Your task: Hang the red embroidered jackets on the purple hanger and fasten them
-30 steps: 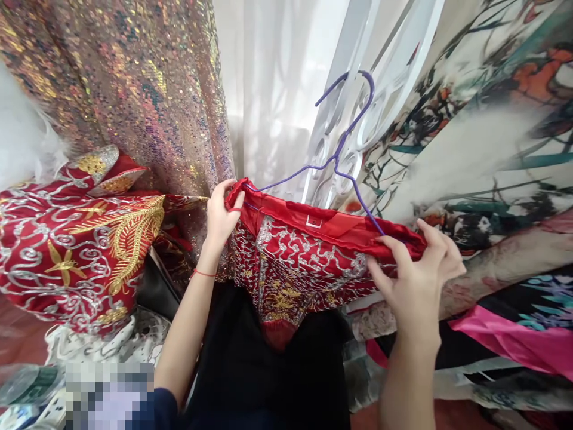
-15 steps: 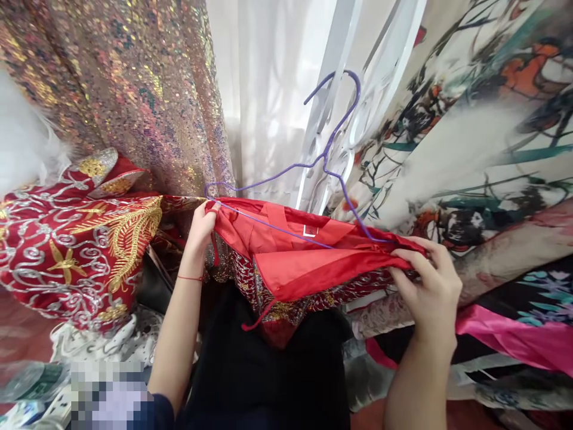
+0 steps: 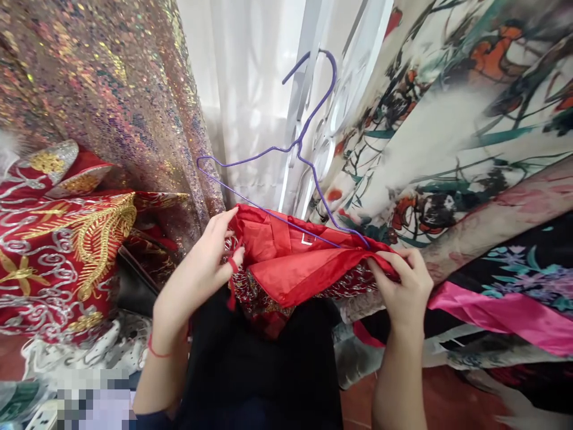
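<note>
Left hand point(image 3: 201, 263) and right hand point(image 3: 405, 278) are pinching the embroidered red garment point(image 3: 290, 280), likely soft, slippery, its rim point(image 3: 252, 211) offering grip!

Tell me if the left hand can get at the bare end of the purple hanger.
Probably yes: the purple wire hanger's bare end juts out above the left hand, apparently unobstructed. That hand has the red embroidered garment, so it may need to loosen its hold.

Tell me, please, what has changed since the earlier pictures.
The left end of the purple wire hanger has come out of the red embroidered garment, whose front edge folded outward. The left hand and right hand still hold the garment; the hanger's right end stays inside.
</note>
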`<control>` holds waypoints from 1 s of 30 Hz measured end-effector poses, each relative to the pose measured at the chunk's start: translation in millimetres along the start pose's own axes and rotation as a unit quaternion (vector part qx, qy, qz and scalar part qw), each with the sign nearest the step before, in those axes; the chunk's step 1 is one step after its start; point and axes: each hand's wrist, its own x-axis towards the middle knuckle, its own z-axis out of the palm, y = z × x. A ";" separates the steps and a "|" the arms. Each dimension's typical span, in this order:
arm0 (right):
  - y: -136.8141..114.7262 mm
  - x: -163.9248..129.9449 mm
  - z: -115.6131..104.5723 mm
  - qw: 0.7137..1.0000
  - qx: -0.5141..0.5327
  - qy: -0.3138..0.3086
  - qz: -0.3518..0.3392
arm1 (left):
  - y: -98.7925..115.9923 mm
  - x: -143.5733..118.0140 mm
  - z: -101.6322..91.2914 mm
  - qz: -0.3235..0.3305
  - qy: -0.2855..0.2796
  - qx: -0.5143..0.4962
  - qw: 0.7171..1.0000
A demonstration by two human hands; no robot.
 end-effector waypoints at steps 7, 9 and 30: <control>-13.9 -10.9 1.3 0.999 0.026 -0.011 0.047 | 16.9 -5.7 33.2 -0.150 0.014 0.103 0.983; -14.3 -16.2 2.8 0.997 0.033 -0.022 0.059 | 2.0 -11.9 35.6 -0.095 -0.035 0.055 0.993; -77.1 -38.7 0.9 0.997 0.030 -0.072 0.029 | 11.3 8.8 99.6 -0.036 -0.044 0.213 0.975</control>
